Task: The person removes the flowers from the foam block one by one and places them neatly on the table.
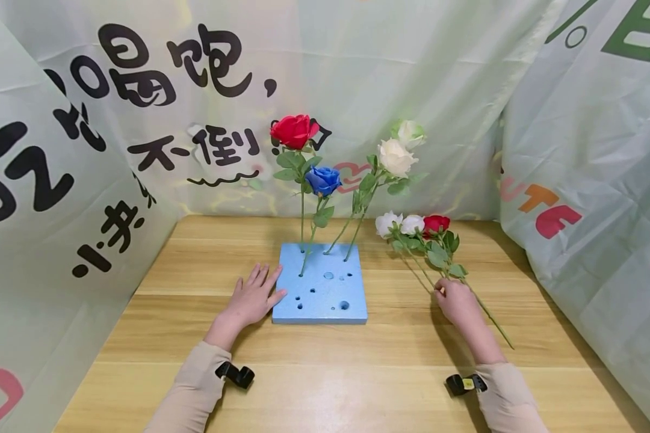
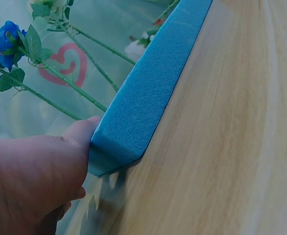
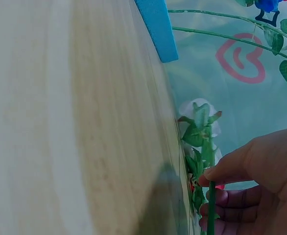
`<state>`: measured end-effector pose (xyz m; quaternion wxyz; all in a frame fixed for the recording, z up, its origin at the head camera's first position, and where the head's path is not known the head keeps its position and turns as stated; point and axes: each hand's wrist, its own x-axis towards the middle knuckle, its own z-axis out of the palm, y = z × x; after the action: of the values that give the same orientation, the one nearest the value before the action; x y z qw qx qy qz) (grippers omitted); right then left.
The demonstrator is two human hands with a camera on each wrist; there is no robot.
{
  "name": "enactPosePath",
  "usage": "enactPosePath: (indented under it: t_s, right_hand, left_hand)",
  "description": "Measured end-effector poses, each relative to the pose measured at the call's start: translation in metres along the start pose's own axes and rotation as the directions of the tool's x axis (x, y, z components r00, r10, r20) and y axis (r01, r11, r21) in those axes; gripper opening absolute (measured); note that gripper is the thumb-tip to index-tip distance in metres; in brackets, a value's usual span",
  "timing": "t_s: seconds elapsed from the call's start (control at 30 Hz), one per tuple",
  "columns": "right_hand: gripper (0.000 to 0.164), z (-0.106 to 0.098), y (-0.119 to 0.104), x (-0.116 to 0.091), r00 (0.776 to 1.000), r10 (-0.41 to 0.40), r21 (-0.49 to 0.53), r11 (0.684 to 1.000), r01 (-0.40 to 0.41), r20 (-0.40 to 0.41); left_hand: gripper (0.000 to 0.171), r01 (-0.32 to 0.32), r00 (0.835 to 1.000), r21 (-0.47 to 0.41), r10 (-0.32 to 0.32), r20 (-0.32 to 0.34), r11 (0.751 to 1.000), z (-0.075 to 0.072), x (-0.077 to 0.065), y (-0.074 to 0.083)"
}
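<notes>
A light blue block (image 1: 319, 310) with several holes lies flat on the table. A red rose (image 1: 295, 132), a blue rose (image 1: 323, 180), a cream rose (image 1: 397, 158) and a greenish-white rose (image 1: 411, 133) stand in it by their stems. My left hand (image 1: 253, 299) rests at the block's left side, fingers spread on the table and thumb touching the block. To the right, two white roses (image 1: 388, 224) and a red rose (image 1: 436, 225) lie together. Over their stems, my right hand (image 1: 459, 304) pinches a green stem (image 3: 211, 205) that runs toward a white bloom in the right wrist view.
The wooden table (image 1: 238, 397) reaches back to a printed cloth (image 1: 336, 72), which also hangs at both sides. One lying stem (image 1: 493, 319) extends past my right hand toward the front right. Each wrist wears a small black camera (image 1: 237, 375).
</notes>
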<state>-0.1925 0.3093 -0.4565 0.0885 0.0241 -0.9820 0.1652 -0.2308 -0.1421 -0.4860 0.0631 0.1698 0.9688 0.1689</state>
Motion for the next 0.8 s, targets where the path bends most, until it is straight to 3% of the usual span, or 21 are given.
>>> enactPosePath:
  t_s: [0.43, 0.57, 0.8]
  right_hand:
    - [0.011, 0.0028, 0.0005, 0.0037, 0.997, 0.057, -0.058, 0.997, -0.054, 0.056]
    - [0.013, 0.0041, -0.0012, 0.0034, 0.998, 0.064, -0.075, 0.995, -0.063, 0.020]
    - [0.040, 0.0032, -0.0057, 0.0046, 0.994, 0.066, -0.088, 0.993, -0.073, -0.082]
  left_hand:
    - [0.069, 0.004, 1.000, -0.006, -0.004, 0.006, 1.000, -0.0011, -0.0004, 0.0012]
    - [0.069, 0.007, 1.000, -0.005, -0.007, 0.006, 1.000, -0.0015, -0.0006, 0.0017]
    - [0.069, 0.004, 1.000, 0.000, -0.004, 0.004, 1.000, -0.0003, -0.0002, 0.0004]
